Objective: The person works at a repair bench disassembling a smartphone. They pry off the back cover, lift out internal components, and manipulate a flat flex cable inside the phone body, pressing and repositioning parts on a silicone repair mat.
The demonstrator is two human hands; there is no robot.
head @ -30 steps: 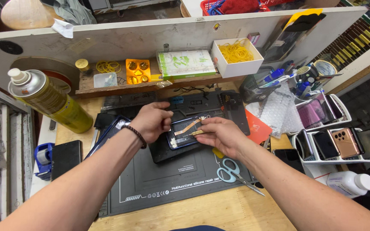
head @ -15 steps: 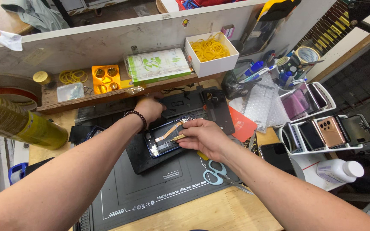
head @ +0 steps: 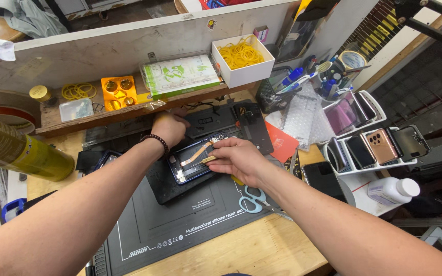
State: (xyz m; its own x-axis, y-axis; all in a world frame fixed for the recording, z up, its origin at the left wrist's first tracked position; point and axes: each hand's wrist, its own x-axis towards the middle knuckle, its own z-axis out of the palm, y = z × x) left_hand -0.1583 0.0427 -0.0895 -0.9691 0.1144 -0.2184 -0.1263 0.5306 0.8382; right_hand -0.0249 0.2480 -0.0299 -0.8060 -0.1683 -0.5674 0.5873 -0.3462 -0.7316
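An opened phone [head: 193, 163] with an orange ribbon cable lies on a dark block on the black repair mat [head: 180, 225]. My right hand [head: 236, 159] rests over the phone's right end, fingers pinched on a thin yellow tool whose tip touches the inside. My left hand [head: 169, 127], with a bead bracelet at the wrist, reaches past the phone toward the space under the wooden shelf [head: 103, 115]; its fingers are curled and partly hidden, and what they touch is unclear.
A yellow spray can [head: 21, 151] stands at left. Blue-handled scissors [head: 254, 198] lie right of the phone. A white box of yellow rubber bands [head: 241, 56], a green packet and orange tray sit on the shelf. A rack of phones [head: 374, 143] and white bottle [head: 392, 190] are at right.
My left hand has moved away from the phone's edge, farther back under the shelf. My right hand stays on the phone with the tool. The view has shifted left and down.
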